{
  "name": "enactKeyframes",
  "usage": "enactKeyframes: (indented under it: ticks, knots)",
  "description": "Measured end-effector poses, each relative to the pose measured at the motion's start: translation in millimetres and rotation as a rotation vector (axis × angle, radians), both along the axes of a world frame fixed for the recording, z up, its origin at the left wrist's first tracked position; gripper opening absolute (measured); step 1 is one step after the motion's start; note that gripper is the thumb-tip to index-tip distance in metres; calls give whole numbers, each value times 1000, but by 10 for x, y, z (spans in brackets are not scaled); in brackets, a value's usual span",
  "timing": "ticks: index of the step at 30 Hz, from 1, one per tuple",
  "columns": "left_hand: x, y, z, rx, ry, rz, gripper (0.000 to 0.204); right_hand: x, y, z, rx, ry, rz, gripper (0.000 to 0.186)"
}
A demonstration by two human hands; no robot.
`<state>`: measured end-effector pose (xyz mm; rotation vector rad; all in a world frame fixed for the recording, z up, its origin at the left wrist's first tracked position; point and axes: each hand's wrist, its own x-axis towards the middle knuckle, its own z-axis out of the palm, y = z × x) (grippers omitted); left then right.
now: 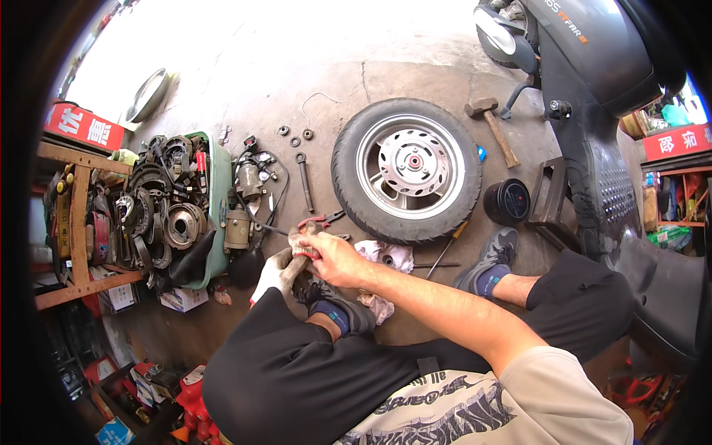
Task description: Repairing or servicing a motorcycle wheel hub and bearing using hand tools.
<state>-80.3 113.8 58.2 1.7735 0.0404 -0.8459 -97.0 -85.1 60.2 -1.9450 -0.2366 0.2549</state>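
My left hand wears a whitish work glove with a red cuff edge. It is closed, up against my bare right hand, in front of my left shoe. Between the two hands is bunched whitish fabric with a red edge, which looks like a second work glove. My right fingers are curled round it; the left fingertips are partly hidden. Just beyond my hands lie red-handled pliers. A stained pinkish rag with a small round part on it lies right of my right hand.
Ahead lies a scooter wheel with its tyre. A wrench-like bar, several nuts and a hammer lie around it. A green crate of worn brake parts stands left. A black scooter stands right, near a round black container.
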Motion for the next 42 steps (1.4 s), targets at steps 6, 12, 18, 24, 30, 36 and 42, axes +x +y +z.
enactKeyframes:
  ticks: [6, 12, 18, 24, 30, 36, 42]
  knots:
    - [-68, -87, -29, -100, 130, 115, 31, 45, 35, 378, -25, -305, -189, 25]
    - [10, -236, 141, -16, -73, 110, 31, -51, 79, 189, -377, -105, 106, 35]
    - [-1, -311, 277, 25, -96, -144, 35, 337, 19, 189, 386, 70, -14, 45]
    - [294, -639, 829, -79, 107, -344, 28, 570, -135, -624, 521, 361, 29, 51]
    - [200, -635, 672, -51, -206, -481, 26, 559, 42, -610, 955, 949, -67, 56]
    - [354, -627, 745, -198, -97, -436, 26, 771, 83, -544, 608, 512, 578, 55]
    - [352, -587, 719, -321, -4, -352, 28, 821, 131, -337, 973, 772, 565, 56]
